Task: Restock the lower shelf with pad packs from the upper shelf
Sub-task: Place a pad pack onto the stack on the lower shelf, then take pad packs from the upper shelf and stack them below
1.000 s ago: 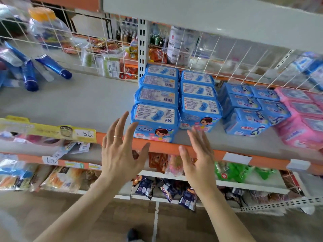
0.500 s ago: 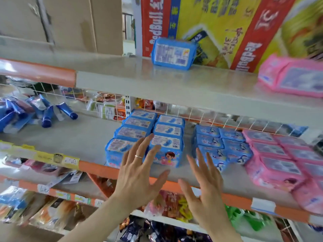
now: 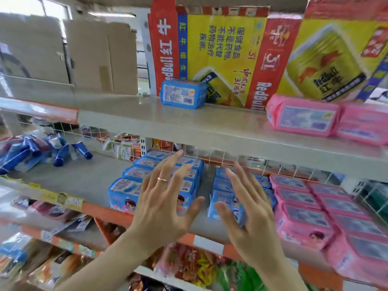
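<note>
A single blue pad pack point(image 3: 182, 93) lies on the upper shelf point(image 3: 189, 120), with pink pad packs point(image 3: 304, 117) to its right. On the lower shelf point(image 3: 84, 179) stand rows of blue pad packs point(image 3: 126, 186) and, further right, pink pad packs point(image 3: 302, 217). My left hand point(image 3: 165, 202), wearing a ring, is raised with fingers spread in front of the lower blue packs. My right hand point(image 3: 249, 208) is beside it, also spread. Both hands hold nothing and are well below the upper blue pack.
Red and yellow drink cartons point(image 3: 220, 51) stand behind the upper packs, and brown cardboard boxes point(image 3: 69, 53) at upper left. Blue tubes point(image 3: 58, 152) lie at the lower shelf's left. Snack bags point(image 3: 189, 267) fill the shelf beneath.
The view has tilted upward, bringing the upper shelf and its packs into sight. Both hands have risen with it, still spread and empty.
</note>
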